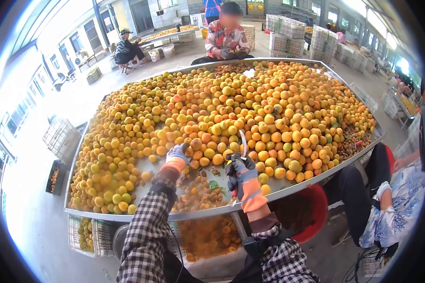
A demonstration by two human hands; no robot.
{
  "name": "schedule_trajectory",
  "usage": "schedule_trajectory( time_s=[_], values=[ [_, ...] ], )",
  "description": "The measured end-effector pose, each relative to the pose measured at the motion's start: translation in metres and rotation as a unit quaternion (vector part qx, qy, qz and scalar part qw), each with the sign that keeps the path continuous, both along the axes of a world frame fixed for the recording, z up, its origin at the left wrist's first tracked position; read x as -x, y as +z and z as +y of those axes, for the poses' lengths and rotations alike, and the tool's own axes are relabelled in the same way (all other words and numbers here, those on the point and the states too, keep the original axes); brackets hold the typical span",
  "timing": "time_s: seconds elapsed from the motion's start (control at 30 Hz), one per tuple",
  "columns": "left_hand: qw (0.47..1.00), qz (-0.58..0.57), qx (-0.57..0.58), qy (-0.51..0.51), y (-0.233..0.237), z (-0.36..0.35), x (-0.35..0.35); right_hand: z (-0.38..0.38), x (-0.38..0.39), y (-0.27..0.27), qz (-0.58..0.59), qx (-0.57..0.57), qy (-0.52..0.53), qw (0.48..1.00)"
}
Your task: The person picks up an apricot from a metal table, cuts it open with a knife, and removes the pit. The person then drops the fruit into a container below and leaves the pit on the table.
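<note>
Many yellow-orange apricots [212, 108] are heaped on a metal-rimmed table [174, 216]. My left hand [177, 155], in a grey and orange glove, reaches to the near edge of the heap, its fingers closed at a dark brownish piece too small to name. My right hand [243, 177], in a dark and orange glove, is closed round a knife [243, 141] whose curved blade points up and away. Brown pits and scraps [198, 195] and some green leaves [215, 185] lie on the table between my wrists.
Below the near edge are a crate of orange halves [210, 236], a red tub [316, 212] and a white crate [101, 236]. A person [226, 35] sits across the table, another [394, 203] at the right. Stacked crates [285, 35] stand behind.
</note>
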State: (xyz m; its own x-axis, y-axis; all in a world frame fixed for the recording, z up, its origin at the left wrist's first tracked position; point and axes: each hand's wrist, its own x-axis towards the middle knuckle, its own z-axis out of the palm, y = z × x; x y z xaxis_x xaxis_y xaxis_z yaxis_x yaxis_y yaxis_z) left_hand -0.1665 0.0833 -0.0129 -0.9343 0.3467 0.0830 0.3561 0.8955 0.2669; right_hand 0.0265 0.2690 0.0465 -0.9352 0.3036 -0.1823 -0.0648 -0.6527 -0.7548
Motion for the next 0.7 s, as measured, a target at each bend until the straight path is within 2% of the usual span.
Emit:
schedule_trajectory(
  time_s=[0.13,0.2,0.23,0.27,0.3,0.33,0.37,0.4,0.47,0.5,0.53,0.57,0.6,0.67,0.7],
  values=[
    [0.999,-0.031,0.029,0.014,-0.008,0.005,0.003,-0.002,0.0,0.004,-0.017,-0.015,0.02,1.0],
    [0.998,-0.031,-0.056,-0.007,-0.006,-0.003,-0.006,-0.001,0.001,0.005,-0.023,-0.028,0.04,0.999],
    [0.99,-0.038,-0.135,-0.019,-0.005,-0.008,-0.013,-0.003,0.0,0.005,-0.013,-0.069,0.057,0.996],
    [0.99,-0.038,-0.133,-0.015,-0.005,-0.014,-0.02,-0.006,-0.002,0.007,-0.002,-0.109,0.077,0.991],
    [0.965,-0.05,-0.245,-0.078,-0.005,-0.02,-0.026,-0.012,-0.005,0.01,0.006,-0.156,0.077,0.985],
    [0.923,-0.06,-0.353,-0.14,-0.003,-0.026,-0.032,-0.018,-0.006,0.01,0.01,-0.156,0.082,0.984],
    [0.914,-0.079,-0.372,-0.143,0.015,-0.027,-0.051,-0.024,-0.007,0.01,0.01,-0.231,0.089,0.969],
    [0.834,-0.227,-0.489,-0.118,0.032,-0.031,-0.072,-0.029,-0.008,0.007,0.01,-0.304,0.095,0.948],
    [0.761,-0.326,-0.553,-0.095,0.06,-0.038,-0.107,-0.041,-0.005,-0.028,0.058,-0.341,0.073,0.935],
    [0.761,-0.323,-0.555,-0.092,0.065,-0.041,-0.118,-0.043,-0.007,-0.036,0.087,-0.434,0.07,0.894],
    [0.738,-0.333,-0.578,-0.1,0.069,-0.045,-0.128,-0.046,-0.011,-0.033,0.115,-0.523,0.065,0.842],
    [0.714,-0.343,-0.601,-0.108,0.073,-0.047,-0.135,-0.049,-0.014,-0.03,0.131,-0.528,0.078,0.835],
    [0.713,-0.341,-0.604,-0.108,0.077,-0.048,-0.143,-0.05,-0.02,-0.026,0.133,-0.53,0.08,0.834],
    [0.728,-0.305,-0.597,-0.145,0.083,-0.05,-0.154,-0.051,-0.032,-0.003,0.127,-0.645,0.079,0.749],
    [0.73,-0.298,-0.595,-0.158,0.08,-0.052,-0.155,-0.052,-0.035,-0.002,0.14,-0.637,0.062,0.756]
  ],
)
